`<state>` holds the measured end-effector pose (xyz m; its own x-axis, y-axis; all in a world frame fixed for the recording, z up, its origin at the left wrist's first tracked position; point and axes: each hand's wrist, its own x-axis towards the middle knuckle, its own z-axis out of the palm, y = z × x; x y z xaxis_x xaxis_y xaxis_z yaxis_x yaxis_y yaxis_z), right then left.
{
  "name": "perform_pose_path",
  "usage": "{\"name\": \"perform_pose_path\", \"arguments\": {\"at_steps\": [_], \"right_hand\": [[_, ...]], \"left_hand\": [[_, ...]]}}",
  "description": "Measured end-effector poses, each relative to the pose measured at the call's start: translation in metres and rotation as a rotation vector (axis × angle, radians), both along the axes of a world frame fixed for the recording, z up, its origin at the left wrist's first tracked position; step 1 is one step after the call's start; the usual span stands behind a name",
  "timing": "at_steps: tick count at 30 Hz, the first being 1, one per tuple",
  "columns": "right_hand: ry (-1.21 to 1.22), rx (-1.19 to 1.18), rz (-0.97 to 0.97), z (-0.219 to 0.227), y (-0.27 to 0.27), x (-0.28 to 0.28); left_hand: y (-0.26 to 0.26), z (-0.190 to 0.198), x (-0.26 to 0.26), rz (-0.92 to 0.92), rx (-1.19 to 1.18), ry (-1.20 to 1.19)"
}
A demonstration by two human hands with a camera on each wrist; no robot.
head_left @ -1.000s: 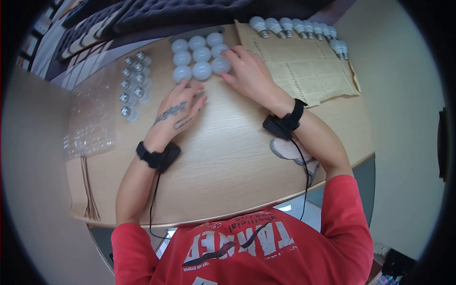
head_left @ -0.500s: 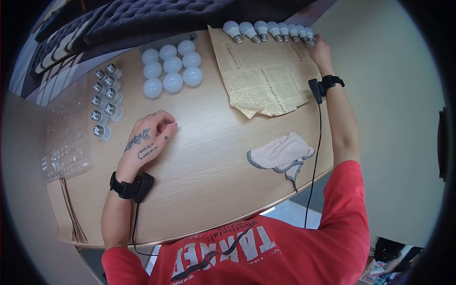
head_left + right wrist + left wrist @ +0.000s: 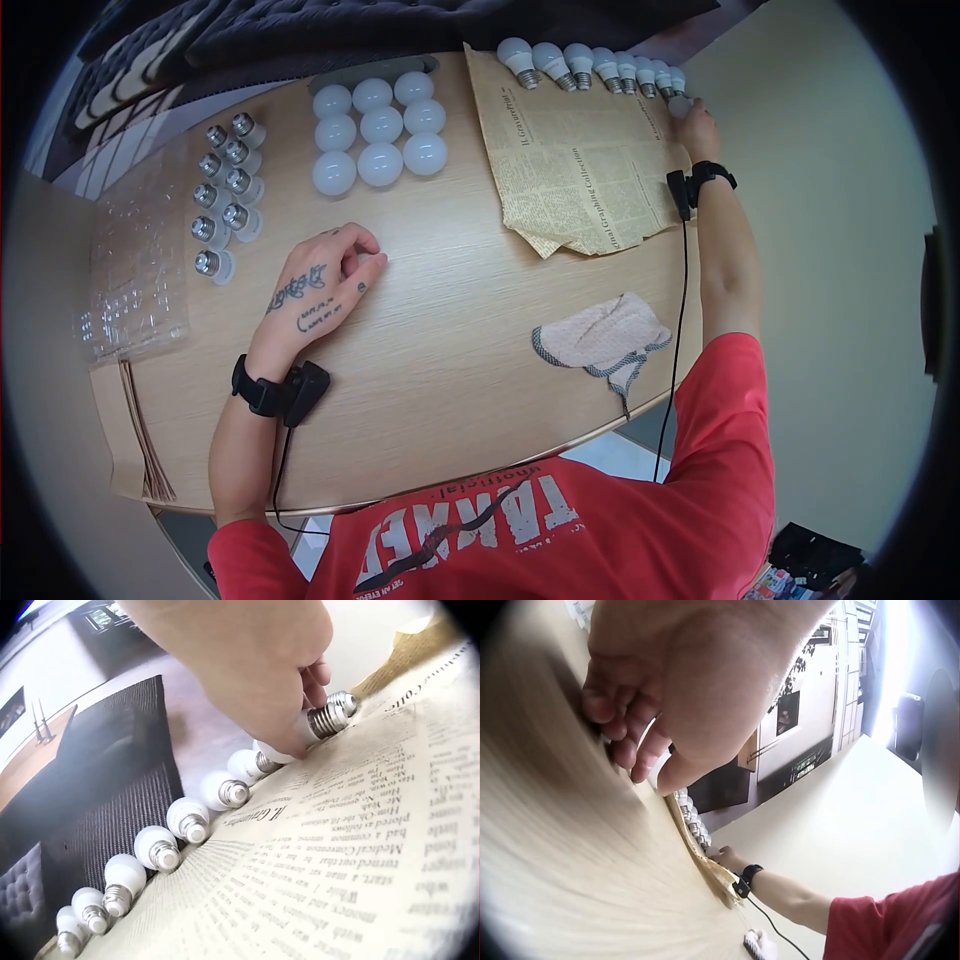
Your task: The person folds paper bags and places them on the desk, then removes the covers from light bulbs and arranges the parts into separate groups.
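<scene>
At the far right end of a row of white light bulbs (image 3: pixel 577 60), my right hand (image 3: pixel 697 128) grips a light bulb (image 3: pixel 328 720), its metal screw base sticking out past the fingers. Another bulb's screw base (image 3: pixel 345 699) shows just behind it. The bulb row lies along the back edge of a printed newspaper-style sheet (image 3: pixel 580 170). My left hand (image 3: pixel 325 280) rests on the table with loosely bent fingers and nothing in it. Beyond it, white bulb domes (image 3: pixel 381 125) sit in rows of three.
Bulb bases with metal screw ends (image 3: pixel 238 183) stand in two columns at left. A clear plastic sheet (image 3: pixel 135 260) and folded brown paper (image 3: pixel 140 430) lie at the left edge. A pink cloth (image 3: pixel 605 335) lies at front right. A cable (image 3: pixel 682 300) hangs from the right wrist.
My right hand has left the white domes and reached the far right end of the bulb row, taking hold of a bulb. The left hand has drawn back from the domes.
</scene>
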<state>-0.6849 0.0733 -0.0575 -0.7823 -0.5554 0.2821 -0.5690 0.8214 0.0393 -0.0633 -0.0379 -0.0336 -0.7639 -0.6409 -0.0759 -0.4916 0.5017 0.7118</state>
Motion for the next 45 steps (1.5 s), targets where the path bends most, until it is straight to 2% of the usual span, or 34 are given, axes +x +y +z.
{"name": "perform_pose_path", "arguments": {"at_steps": [7, 13, 16, 21, 22, 25, 29, 32, 35, 38, 41, 45], "right_hand": [[-0.031, -0.054, -0.016, 0.014, 0.008, 0.016], [-0.052, -0.292, 0.184, 0.05, 0.011, 0.067], [-0.061, -0.439, 0.363, 0.073, 0.008, 0.124], [-0.359, -0.597, 0.587, 0.096, 0.003, 0.23], [-0.435, -0.623, 0.644, 0.096, 0.001, 0.249], [-0.771, -0.755, 0.877, 0.09, -0.004, 0.304], [-0.969, -0.688, 0.946, 0.077, -0.006, 0.375], [-0.94, -0.667, 0.987, 0.056, -0.014, 0.409], [-0.96, -0.657, 1.006, 0.044, -0.018, 0.433], [-0.939, -0.714, 1.038, 0.029, -0.021, 0.444], [-0.959, -0.781, 1.03, 0.017, -0.02, 0.446], [-0.945, -0.854, 1.062, 0.013, -0.017, 0.452]], "left_hand": [[0.001, 0.0, 0.0, 0.002, -0.011, -0.027], [0.001, 0.002, 0.002, -0.008, -0.006, -0.034], [0.001, 0.005, 0.002, -0.014, 0.014, -0.048], [0.0, 0.005, 0.006, -0.02, 0.018, -0.036], [-0.002, -0.004, 0.007, -0.031, -0.02, 0.033], [-0.002, -0.005, 0.008, -0.037, -0.041, 0.04], [-0.002, -0.006, 0.009, -0.031, -0.028, 0.052], [-0.003, -0.007, 0.01, -0.044, -0.038, 0.066], [-0.007, -0.01, 0.007, 0.027, 0.084, 0.162], [-0.005, -0.003, 0.006, 0.191, 0.296, 0.29], [-0.003, 0.003, 0.003, 0.185, 0.53, 0.478], [0.011, 0.011, -0.003, 0.132, 0.626, 0.535]]}}
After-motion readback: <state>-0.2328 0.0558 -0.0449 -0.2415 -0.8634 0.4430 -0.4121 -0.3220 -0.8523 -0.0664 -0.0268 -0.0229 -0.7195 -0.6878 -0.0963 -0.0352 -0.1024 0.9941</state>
